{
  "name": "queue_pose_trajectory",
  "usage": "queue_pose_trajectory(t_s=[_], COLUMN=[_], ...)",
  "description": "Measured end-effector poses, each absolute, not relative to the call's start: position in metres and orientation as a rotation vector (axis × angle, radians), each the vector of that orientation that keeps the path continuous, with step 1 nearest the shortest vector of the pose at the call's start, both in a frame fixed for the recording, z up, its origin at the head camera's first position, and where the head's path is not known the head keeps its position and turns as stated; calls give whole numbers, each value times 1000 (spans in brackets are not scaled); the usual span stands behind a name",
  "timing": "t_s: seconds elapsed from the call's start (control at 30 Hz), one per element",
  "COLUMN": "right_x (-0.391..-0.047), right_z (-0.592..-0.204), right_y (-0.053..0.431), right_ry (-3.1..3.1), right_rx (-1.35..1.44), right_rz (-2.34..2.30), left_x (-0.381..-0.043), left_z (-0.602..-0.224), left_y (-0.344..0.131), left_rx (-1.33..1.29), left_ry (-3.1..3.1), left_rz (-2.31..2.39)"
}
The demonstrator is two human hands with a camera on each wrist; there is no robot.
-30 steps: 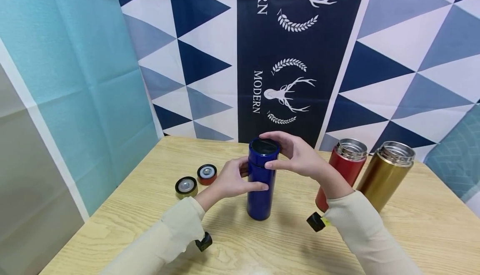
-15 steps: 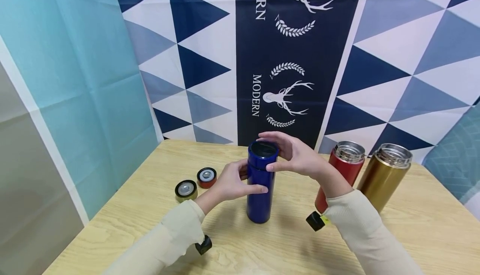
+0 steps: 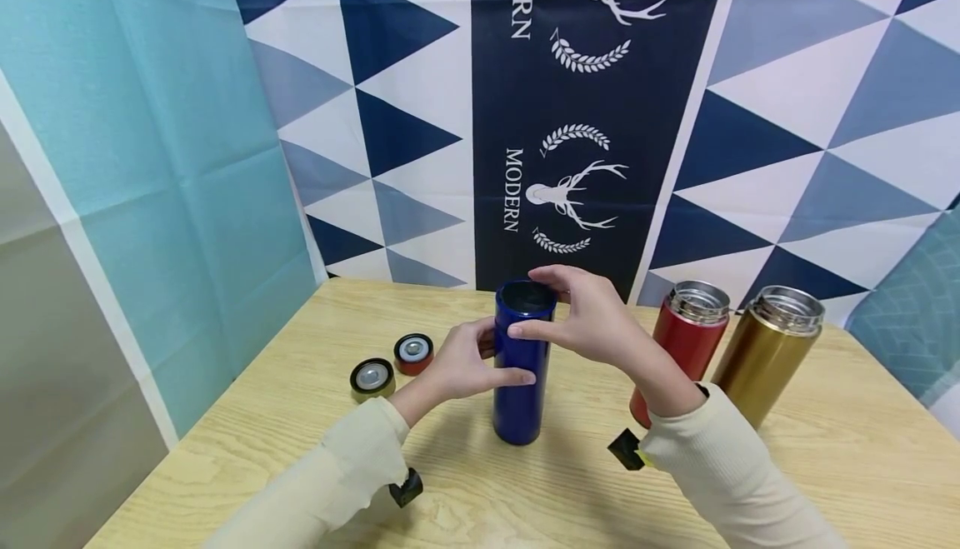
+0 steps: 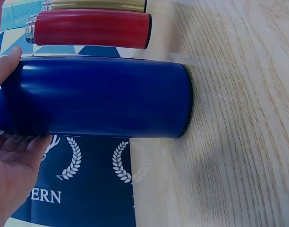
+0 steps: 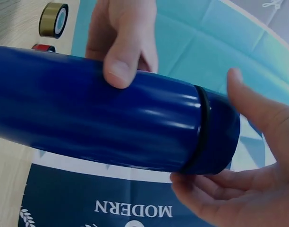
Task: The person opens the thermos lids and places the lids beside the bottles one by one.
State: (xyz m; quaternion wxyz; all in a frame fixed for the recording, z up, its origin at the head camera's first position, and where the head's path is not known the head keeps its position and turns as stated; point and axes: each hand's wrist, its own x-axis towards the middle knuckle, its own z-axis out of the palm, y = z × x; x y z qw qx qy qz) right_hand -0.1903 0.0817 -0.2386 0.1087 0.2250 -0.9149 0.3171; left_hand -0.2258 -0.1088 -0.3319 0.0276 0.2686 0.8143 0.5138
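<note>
A blue vacuum flask (image 3: pixel 517 399) stands upright on the table in the head view, its blue lid (image 3: pixel 527 299) seated on top. My left hand (image 3: pixel 468 361) grips the flask's body, thumb across the front. Around the lid is my right hand (image 3: pixel 588 316), thumb at the front and fingers at the far side. The right wrist view shows a dark seam between the lid (image 5: pixel 220 135) and the body (image 5: pixel 149 123), with the right hand's (image 5: pixel 258 156) thumb and fingers on opposite sides of the lid. In the left wrist view, the left hand (image 4: pixel 17 161) wraps the flask's (image 4: pixel 111 97) upper body.
A red flask (image 3: pixel 690 336) and a gold flask (image 3: pixel 768 357), both lidless, stand at the right, behind the right forearm. Left of the left hand, a red lid (image 3: pixel 414 355) and a gold lid (image 3: pixel 372 378) lie upside down on the wooden table (image 3: pixel 480 499). Printed cloth hangs behind.
My right hand has turned on the lid: its thumb has shifted left across the front, its fingers right at the back. The left hand and flask keep their place.
</note>
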Motion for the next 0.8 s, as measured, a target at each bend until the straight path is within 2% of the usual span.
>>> queue_pose_trajectory(t_s=[0.23, 0.8], right_x=[-192, -213], right_z=[-226, -198], right_y=[81, 86], right_ry=[-2796, -2958], right_rx=[663, 992], right_rz=[847, 671], left_x=[-225, -224], left_z=[-331, -331], left_y=[-109, -109], left_rx=[834, 834], left_ry=[2494, 2503], left_rz=[1606, 1587])
